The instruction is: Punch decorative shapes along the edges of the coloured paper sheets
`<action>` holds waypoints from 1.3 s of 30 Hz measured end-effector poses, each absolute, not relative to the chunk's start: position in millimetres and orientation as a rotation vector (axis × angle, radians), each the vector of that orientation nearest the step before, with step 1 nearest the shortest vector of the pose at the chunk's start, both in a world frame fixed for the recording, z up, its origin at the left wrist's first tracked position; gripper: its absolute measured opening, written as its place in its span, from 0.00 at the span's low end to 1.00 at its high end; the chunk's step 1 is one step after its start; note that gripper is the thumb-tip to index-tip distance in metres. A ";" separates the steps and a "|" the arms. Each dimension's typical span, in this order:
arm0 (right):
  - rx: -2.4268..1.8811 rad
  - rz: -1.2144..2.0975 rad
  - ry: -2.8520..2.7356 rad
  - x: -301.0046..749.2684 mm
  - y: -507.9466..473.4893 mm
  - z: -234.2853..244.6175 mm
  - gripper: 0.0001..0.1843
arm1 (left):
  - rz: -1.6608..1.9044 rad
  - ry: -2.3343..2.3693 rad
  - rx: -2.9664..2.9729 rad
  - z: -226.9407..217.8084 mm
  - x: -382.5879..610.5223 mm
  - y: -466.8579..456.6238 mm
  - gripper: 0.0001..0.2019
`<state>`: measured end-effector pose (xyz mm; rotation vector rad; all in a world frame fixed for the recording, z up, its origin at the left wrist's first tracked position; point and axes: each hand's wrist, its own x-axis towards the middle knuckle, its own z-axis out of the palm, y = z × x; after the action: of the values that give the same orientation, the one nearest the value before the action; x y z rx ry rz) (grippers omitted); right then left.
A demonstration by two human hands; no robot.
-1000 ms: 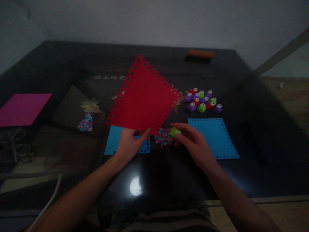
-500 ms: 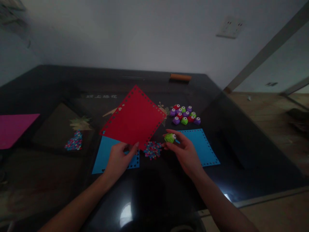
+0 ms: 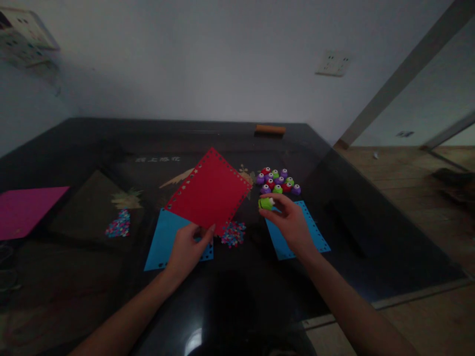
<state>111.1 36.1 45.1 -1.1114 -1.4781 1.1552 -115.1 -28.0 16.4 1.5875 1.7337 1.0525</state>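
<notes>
Pinched at its near corner by my left hand [image 3: 189, 247] is a red sheet of paper [image 3: 211, 190] with small shapes punched along its edges. The red sheet is tilted over a blue sheet [image 3: 163, 235] that also has punched edges. My right hand [image 3: 287, 222] grips a small green craft punch [image 3: 265, 203] between thumb and fingers, above a second blue sheet [image 3: 311, 230]. Between the hands lies a pile of tiny paper cutouts [image 3: 233, 234]. Behind my right hand, several red, green and purple punches [image 3: 278, 182] stand grouped together.
A pink sheet [image 3: 27, 210] lies at the far left, with another heap of paper cutouts [image 3: 118, 224] to its right. An orange-brown roll [image 3: 270, 129] rests near the back edge of the dark glossy table [image 3: 237, 306]. The wall rises behind it.
My right hand has moved the green punch slightly away from the red sheet and the cutout pile. My left hand keeps hold of the red sheet. The camera view has tilted up a little.
</notes>
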 end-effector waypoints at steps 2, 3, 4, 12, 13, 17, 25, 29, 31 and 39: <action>-1.132 0.973 -1.600 114.3 55.3 43.6 0.16 | 1.065 1.707 1.572 16.9 -114.0 -28.6 0.13; -1.146 0.872 -1.669 114.7 66.8 41.4 0.16 | 1.069 1.694 1.567 17.5 -113.3 -29.0 0.13; -1.185 0.736 -1.764 114.2 78.8 38.5 0.16 | 1.072 1.685 1.563 18.1 -112.5 -29.4 0.13; -1.335 0.084 -2.334 88.0 142.4 11.9 0.14 | 1.094 1.683 1.570 15.5 -110.0 -29.4 0.13; -1.341 0.048 -2.364 85.7 145.6 9.7 0.14 | 1.093 1.684 1.573 14.0 -110.5 -29.1 0.13; -1.371 -0.073 -2.441 83.8 153.5 3.4 0.15 | 1.107 1.660 1.581 8.3 -113.1 -28.3 0.13; -1.309 -0.189 -2.572 94.4 148.0 2.2 0.19 | 1.063 1.664 1.605 7.5 -112.8 -28.3 0.12; -1.281 -0.191 -2.581 97.4 145.9 2.0 0.18 | 1.048 1.674 1.608 10.8 -110.9 -28.9 0.12; -1.268 -0.177 -2.570 97.8 145.6 0.8 0.17 | 1.051 1.663 1.602 11.4 -110.4 -29.2 0.12; -1.218 -0.028 -2.397 107.0 141.7 4.7 0.17 | 1.049 1.612 1.580 11.0 -107.9 -30.9 0.11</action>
<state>107.0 141.7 4.7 -1.2182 -2.3974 -0.0278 -107.9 -30.9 11.0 1.5803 1.6122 1.0494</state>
